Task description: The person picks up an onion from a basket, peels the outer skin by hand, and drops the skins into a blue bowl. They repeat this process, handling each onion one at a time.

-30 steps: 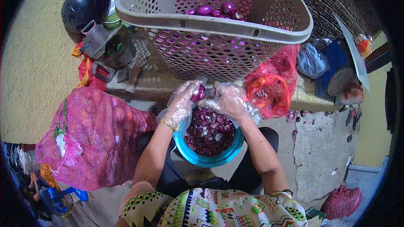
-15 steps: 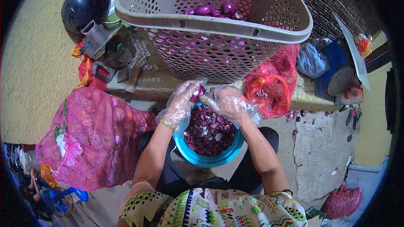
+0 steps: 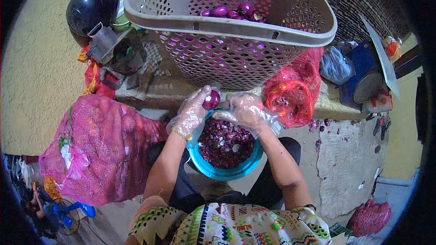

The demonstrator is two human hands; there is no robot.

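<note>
Both hands wear clear plastic gloves. My left hand (image 3: 190,109) is closed around a red onion (image 3: 211,100), whose smooth purple side faces right. Just across from it, my right hand (image 3: 249,110) is curled with its thumb pointing at the onion; whatever it grips is mostly hidden by the fingers and glove. Below the two hands, a turquoise basin (image 3: 218,173) between the knees holds dark purple onion skins (image 3: 227,147) with a few pale trimmings.
A large grey perforated basket (image 3: 231,27) with peeled red onions (image 3: 220,12) stands on a ledge ahead. On the left is a full pink mesh sack (image 3: 109,149); a red mesh bag (image 3: 290,102) sits right of the basket. Scattered skins and cardboard (image 3: 340,168) lie on the right floor.
The onion has turned in my left hand and now shows more of its purple side. My right hand has shifted slightly, and the gap between it and the onion is wider.
</note>
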